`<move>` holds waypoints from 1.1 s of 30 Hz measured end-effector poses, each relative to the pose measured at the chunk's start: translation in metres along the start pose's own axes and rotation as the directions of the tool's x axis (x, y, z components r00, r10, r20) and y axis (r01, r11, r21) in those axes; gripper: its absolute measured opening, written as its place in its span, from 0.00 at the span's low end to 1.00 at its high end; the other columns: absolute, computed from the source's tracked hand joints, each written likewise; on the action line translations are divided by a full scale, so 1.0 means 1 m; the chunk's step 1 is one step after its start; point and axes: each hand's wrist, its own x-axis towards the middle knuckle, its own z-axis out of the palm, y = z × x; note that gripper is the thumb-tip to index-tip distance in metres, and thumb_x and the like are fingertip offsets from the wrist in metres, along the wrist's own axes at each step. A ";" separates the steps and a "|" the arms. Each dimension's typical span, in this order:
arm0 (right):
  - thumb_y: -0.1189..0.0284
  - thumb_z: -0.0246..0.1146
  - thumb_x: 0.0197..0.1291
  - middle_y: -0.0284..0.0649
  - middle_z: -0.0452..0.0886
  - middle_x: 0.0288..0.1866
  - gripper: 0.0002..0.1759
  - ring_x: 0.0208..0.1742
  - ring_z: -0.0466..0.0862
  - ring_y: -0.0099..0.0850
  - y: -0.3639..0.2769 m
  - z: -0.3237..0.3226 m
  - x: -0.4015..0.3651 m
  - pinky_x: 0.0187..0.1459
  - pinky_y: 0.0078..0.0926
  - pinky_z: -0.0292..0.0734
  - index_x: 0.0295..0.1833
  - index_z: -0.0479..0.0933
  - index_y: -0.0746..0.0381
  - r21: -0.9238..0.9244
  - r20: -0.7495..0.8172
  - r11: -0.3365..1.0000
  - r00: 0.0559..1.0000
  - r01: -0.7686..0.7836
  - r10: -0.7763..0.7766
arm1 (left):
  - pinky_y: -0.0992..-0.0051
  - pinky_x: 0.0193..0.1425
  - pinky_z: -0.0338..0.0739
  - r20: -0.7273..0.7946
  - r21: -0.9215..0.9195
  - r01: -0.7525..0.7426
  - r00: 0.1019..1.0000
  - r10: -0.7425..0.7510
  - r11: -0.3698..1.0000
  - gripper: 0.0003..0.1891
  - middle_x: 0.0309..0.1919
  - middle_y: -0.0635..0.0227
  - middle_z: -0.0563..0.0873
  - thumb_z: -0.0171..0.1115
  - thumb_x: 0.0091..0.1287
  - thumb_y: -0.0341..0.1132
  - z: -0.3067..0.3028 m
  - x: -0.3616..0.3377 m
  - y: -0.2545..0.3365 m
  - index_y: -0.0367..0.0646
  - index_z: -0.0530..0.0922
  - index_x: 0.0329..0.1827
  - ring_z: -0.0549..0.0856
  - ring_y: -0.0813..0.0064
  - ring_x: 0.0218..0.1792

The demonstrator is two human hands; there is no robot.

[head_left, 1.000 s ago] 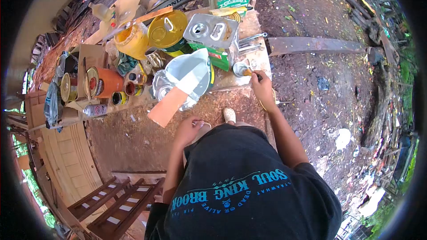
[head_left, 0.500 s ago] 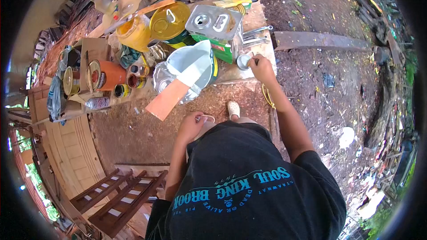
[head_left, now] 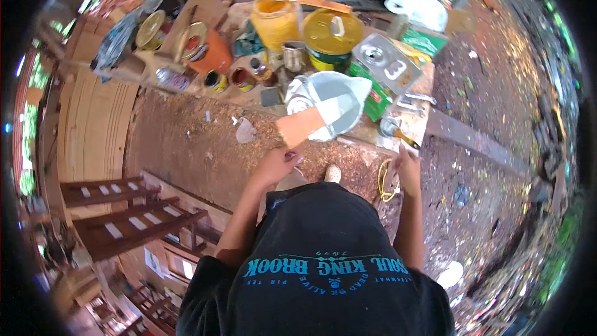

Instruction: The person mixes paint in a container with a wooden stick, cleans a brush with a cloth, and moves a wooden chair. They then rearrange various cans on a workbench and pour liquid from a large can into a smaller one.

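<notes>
My left hand [head_left: 278, 165] is closed near the pail, its fingers wrapped round something small I cannot make out. Just above it, a flat reddish board with a whitish end [head_left: 300, 127] leans across the grey pail [head_left: 341, 96]. My right hand [head_left: 408, 168] is at the table's front right corner with its fingers together. Its fingertips meet the area below a small round metal cup [head_left: 389, 126] and a dark handle [head_left: 410, 142]; what they pinch is unclear. Behind the cup are a rectangular metal can [head_left: 387, 65] and metal tools [head_left: 413, 104].
A yellow tub [head_left: 275, 28], a gold-lidded can [head_left: 333, 32], an orange can [head_left: 211, 51] and small jars [head_left: 242, 79] crowd the table. A yellow cord [head_left: 387, 182] hangs by its front edge. Brown slatted wooden pieces [head_left: 127, 221] stand at lower left.
The view has turned, so the table's things appear farther right. My right hand has drawn down from the cup's rim towards the table edge. My left hand appears closer to the board's lower end.
</notes>
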 end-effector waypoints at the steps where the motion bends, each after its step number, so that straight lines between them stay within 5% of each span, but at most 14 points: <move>1: 0.64 0.59 0.66 0.31 0.73 0.21 0.14 0.20 0.71 0.18 -0.003 -0.001 -0.010 0.22 0.19 0.63 0.34 0.77 0.64 -0.221 0.064 0.975 0.998 0.011 0.003 | 0.73 0.38 0.76 -0.019 -0.053 -0.030 0.999 0.029 0.998 0.15 0.32 0.60 0.86 0.63 0.65 0.39 0.004 0.005 -0.014 0.36 0.81 0.46 0.83 0.75 0.32; 3: 0.65 0.60 0.63 0.32 0.78 0.24 0.15 0.21 0.72 0.18 0.020 0.004 -0.011 0.23 0.20 0.67 0.40 0.81 0.69 -0.154 0.196 0.987 0.980 0.047 -0.016 | 0.73 0.37 0.76 -0.079 -0.073 -0.073 0.995 0.067 0.995 0.15 0.31 0.60 0.85 0.63 0.66 0.40 -0.003 0.001 -0.018 0.36 0.81 0.46 0.82 0.76 0.31; 5: 0.67 0.59 0.62 0.34 0.78 0.21 0.12 0.21 0.76 0.20 -0.007 0.017 -0.025 0.23 0.21 0.69 0.38 0.81 0.67 -0.443 0.294 0.894 0.953 0.065 0.077 | 0.74 0.36 0.75 -0.118 -0.012 -0.097 0.988 0.095 0.995 0.14 0.29 0.61 0.85 0.62 0.66 0.40 -0.009 -0.002 -0.002 0.36 0.81 0.44 0.80 0.78 0.30; 9: 0.70 0.64 0.59 0.34 0.76 0.19 0.11 0.20 0.74 0.20 -0.097 0.044 -0.057 0.23 0.21 0.67 0.31 0.79 0.68 -0.589 0.476 0.726 0.879 0.355 -0.044 | 0.74 0.34 0.75 -0.047 -0.097 -0.066 0.997 0.062 0.993 0.14 0.26 0.63 0.84 0.65 0.64 0.42 -0.016 -0.003 0.006 0.38 0.82 0.39 0.80 0.78 0.28; 11: 0.73 0.65 0.58 0.33 0.77 0.20 0.09 0.22 0.74 0.18 -0.143 0.058 -0.065 0.25 0.20 0.67 0.29 0.78 0.68 -0.579 0.524 0.662 0.839 0.476 -0.144 | 0.73 0.33 0.74 -0.095 -0.129 -0.172 0.982 0.160 0.977 0.16 0.25 0.62 0.84 0.67 0.62 0.44 -0.019 -0.010 0.025 0.38 0.82 0.40 0.79 0.79 0.27; 13: 0.76 0.65 0.58 0.32 0.78 0.23 0.06 0.25 0.74 0.17 -0.161 0.062 -0.049 0.28 0.18 0.68 0.31 0.79 0.68 -0.370 0.549 0.787 0.800 0.494 -0.243 | 0.70 0.31 0.74 -0.165 -0.178 -0.300 0.948 0.272 0.937 0.21 0.26 0.61 0.84 0.70 0.58 0.47 -0.010 -0.009 0.035 0.38 0.81 0.43 0.79 0.76 0.25; 16: 0.79 0.64 0.59 0.31 0.79 0.28 0.03 0.28 0.75 0.17 -0.191 0.083 -0.035 0.30 0.16 0.69 0.35 0.78 0.68 -0.174 0.563 0.806 0.728 0.566 -0.391 | 0.63 0.37 0.78 -0.288 -0.010 -0.241 0.930 0.228 0.971 0.29 0.30 0.53 0.85 0.69 0.54 0.55 -0.006 -0.013 0.065 0.34 0.78 0.44 0.86 0.59 0.34; 19: 0.81 0.64 0.58 0.32 0.80 0.32 0.03 0.31 0.76 0.17 -0.205 0.102 -0.038 0.34 0.15 0.71 0.38 0.78 0.68 -0.124 0.569 0.792 0.697 0.598 -0.437 | 0.59 0.37 0.78 -0.350 -0.036 -0.237 0.913 0.209 0.971 0.31 0.30 0.49 0.84 0.68 0.54 0.55 0.014 0.008 0.057 0.31 0.76 0.43 0.85 0.51 0.33; 23: 0.81 0.65 0.57 0.34 0.81 0.34 0.04 0.34 0.78 0.18 -0.205 0.127 -0.042 0.37 0.16 0.73 0.38 0.79 0.68 -0.138 0.608 0.752 0.655 0.644 -0.449 | 0.57 0.36 0.77 -0.476 -0.111 -0.116 0.878 0.050 0.987 0.27 0.29 0.46 0.84 0.65 0.58 0.50 0.009 0.004 0.071 0.29 0.76 0.43 0.85 0.49 0.32; 29: 0.81 0.66 0.56 0.34 0.81 0.32 0.05 0.32 0.77 0.17 -0.207 0.142 -0.047 0.35 0.16 0.73 0.38 0.79 0.68 -0.164 0.601 0.730 0.654 0.664 -0.460 | 0.60 0.32 0.75 -0.603 -0.255 -0.446 0.767 0.219 0.858 0.15 0.25 0.49 0.82 0.61 0.63 0.39 0.016 0.030 0.054 0.34 0.76 0.43 0.83 0.55 0.27; 32: 0.82 0.66 0.55 0.34 0.81 0.31 0.05 0.30 0.76 0.17 -0.201 0.139 -0.039 0.33 0.16 0.72 0.38 0.79 0.68 -0.129 0.571 0.733 0.655 0.667 -0.496 | 0.66 0.40 0.77 -0.449 -0.286 -0.182 0.893 0.036 0.941 0.13 0.34 0.51 0.85 0.57 0.66 0.34 0.000 0.022 0.069 0.35 0.78 0.49 0.84 0.64 0.34; 33: 0.82 0.67 0.54 0.33 0.80 0.30 0.06 0.29 0.75 0.16 -0.205 0.139 -0.042 0.31 0.16 0.71 0.38 0.79 0.68 -0.167 0.561 0.703 0.653 0.691 -0.508 | 0.62 0.28 0.70 -0.607 -0.283 -0.329 0.789 0.098 0.901 0.10 0.22 0.50 0.80 0.58 0.64 0.35 0.006 0.024 0.067 0.34 0.77 0.38 0.78 0.61 0.21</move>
